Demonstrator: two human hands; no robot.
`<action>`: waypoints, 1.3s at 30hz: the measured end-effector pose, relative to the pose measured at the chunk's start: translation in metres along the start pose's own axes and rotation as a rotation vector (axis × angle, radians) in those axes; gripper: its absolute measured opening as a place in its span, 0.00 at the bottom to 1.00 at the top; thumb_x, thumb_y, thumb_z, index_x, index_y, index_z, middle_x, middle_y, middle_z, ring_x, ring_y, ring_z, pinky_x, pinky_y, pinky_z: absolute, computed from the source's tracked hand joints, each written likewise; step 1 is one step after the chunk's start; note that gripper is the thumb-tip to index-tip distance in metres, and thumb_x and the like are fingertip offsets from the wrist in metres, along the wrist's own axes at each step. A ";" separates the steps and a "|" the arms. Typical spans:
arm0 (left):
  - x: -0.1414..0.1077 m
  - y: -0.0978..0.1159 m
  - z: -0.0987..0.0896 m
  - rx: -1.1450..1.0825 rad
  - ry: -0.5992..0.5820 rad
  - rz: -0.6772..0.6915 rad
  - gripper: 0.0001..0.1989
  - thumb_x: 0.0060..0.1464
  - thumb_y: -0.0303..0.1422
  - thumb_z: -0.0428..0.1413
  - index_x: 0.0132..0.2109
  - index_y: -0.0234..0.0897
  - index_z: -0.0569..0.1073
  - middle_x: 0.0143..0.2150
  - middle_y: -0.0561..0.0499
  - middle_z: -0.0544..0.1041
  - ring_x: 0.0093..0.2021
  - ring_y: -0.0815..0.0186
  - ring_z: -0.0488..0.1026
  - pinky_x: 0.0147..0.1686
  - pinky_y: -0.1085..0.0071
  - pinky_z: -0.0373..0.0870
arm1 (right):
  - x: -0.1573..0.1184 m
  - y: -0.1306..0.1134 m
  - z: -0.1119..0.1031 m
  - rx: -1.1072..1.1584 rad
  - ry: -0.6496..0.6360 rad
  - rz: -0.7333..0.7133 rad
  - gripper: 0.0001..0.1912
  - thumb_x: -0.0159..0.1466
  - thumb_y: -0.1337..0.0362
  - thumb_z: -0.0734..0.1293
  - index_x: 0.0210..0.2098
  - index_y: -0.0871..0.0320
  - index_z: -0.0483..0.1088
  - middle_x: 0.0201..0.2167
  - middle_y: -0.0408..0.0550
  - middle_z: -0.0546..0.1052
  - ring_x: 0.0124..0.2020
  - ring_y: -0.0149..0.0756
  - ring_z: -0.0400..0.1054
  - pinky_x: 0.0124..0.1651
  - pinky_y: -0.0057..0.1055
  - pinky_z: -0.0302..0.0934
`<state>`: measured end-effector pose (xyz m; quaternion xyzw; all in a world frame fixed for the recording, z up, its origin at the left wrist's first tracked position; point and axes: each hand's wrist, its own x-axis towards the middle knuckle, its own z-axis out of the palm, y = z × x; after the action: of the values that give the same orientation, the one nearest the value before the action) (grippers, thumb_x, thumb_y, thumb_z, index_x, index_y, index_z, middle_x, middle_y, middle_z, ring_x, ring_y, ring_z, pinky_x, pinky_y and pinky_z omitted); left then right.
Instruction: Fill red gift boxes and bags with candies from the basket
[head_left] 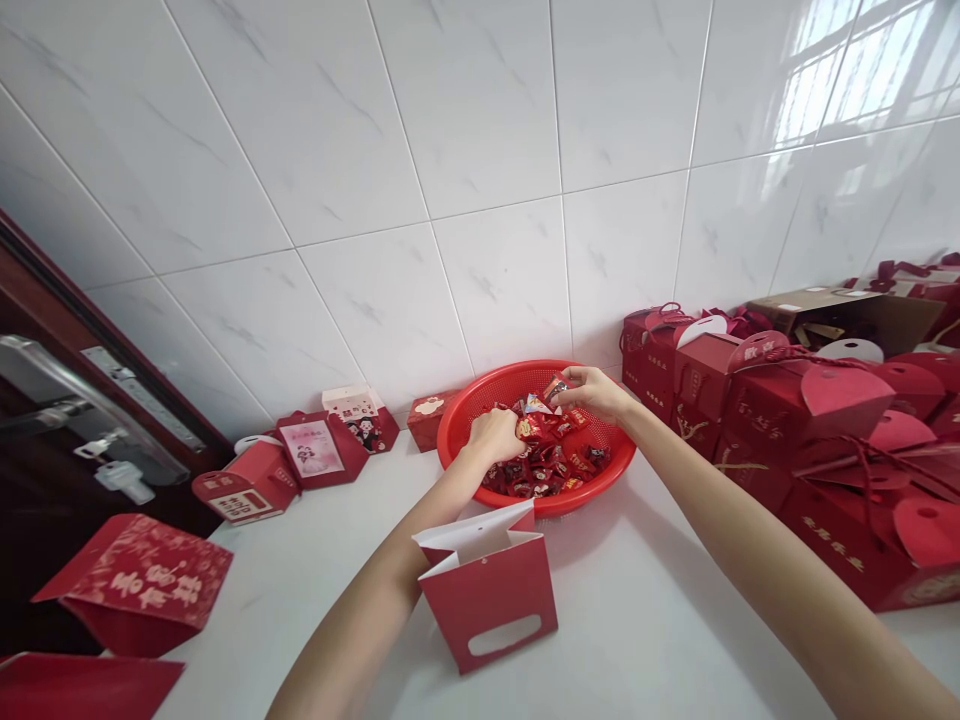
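Red paper gift bag (487,610) stands open within reach of the hands. Left hand (491,435) curls among wrapped sweets (555,465) in a round red plastic basket (450,430), its grip unclear; right hand (592,392) pinches one sweet.

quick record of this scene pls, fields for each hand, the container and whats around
left hand: fingers down among the wrapped sweets
right hand: pinching a wrapped sweet above the pile
container: red plastic mesh basket on a white counter
nearby: open red paper gift bag
around: red gift boxes, white tiled wall
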<state>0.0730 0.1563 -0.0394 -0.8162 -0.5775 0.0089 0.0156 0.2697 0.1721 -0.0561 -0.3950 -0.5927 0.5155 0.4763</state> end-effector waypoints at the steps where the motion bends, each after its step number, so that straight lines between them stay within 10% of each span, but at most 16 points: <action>1: 0.000 0.000 0.000 -0.001 0.010 -0.015 0.11 0.47 0.31 0.59 0.40 0.34 0.79 0.43 0.36 0.82 0.45 0.45 0.80 0.38 0.63 0.74 | -0.001 -0.001 0.000 -0.004 -0.026 0.006 0.18 0.42 0.65 0.78 0.28 0.58 0.69 0.24 0.41 0.77 0.25 0.29 0.70 0.28 0.25 0.63; 15: 0.004 -0.005 0.003 -0.160 0.177 0.027 0.09 0.54 0.37 0.59 0.41 0.41 0.70 0.38 0.46 0.81 0.40 0.53 0.79 0.34 0.67 0.67 | -0.005 -0.007 0.005 -0.139 -0.266 0.006 0.18 0.47 0.53 0.78 0.27 0.62 0.77 0.20 0.41 0.74 0.22 0.28 0.64 0.26 0.27 0.57; 21: 0.003 -0.009 0.006 -0.244 0.117 0.070 0.24 0.57 0.36 0.60 0.58 0.41 0.62 0.45 0.45 0.80 0.44 0.55 0.79 0.37 0.68 0.69 | -0.003 -0.005 0.004 -0.128 -0.057 -0.070 0.17 0.50 0.52 0.76 0.26 0.60 0.72 0.21 0.40 0.73 0.23 0.28 0.63 0.27 0.27 0.57; 27: 0.007 -0.007 0.009 -0.261 -0.128 0.348 0.10 0.54 0.31 0.62 0.45 0.42 0.78 0.49 0.51 0.81 0.49 0.60 0.77 0.48 0.71 0.69 | 0.003 0.000 0.002 -0.057 0.184 -0.140 0.14 0.52 0.56 0.72 0.33 0.58 0.70 0.30 0.45 0.78 0.31 0.33 0.71 0.35 0.29 0.65; 34: 0.000 -0.004 0.010 -0.238 -0.401 0.484 0.45 0.44 0.39 0.68 0.69 0.46 0.63 0.67 0.45 0.67 0.64 0.51 0.67 0.57 0.65 0.67 | 0.000 0.001 0.005 -0.071 0.241 -0.168 0.12 0.49 0.60 0.70 0.32 0.57 0.68 0.31 0.46 0.78 0.34 0.37 0.73 0.38 0.33 0.67; 39: 0.000 -0.002 0.010 -0.116 -0.386 0.477 0.42 0.42 0.35 0.68 0.66 0.53 0.67 0.67 0.47 0.67 0.64 0.51 0.67 0.53 0.66 0.70 | -0.003 0.000 0.006 -0.142 0.289 -0.186 0.13 0.51 0.57 0.70 0.31 0.56 0.65 0.28 0.43 0.76 0.30 0.35 0.70 0.36 0.33 0.65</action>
<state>0.0707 0.1569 -0.0490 -0.9114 -0.3617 0.1340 -0.1435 0.2650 0.1682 -0.0565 -0.4408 -0.5869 0.3640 0.5733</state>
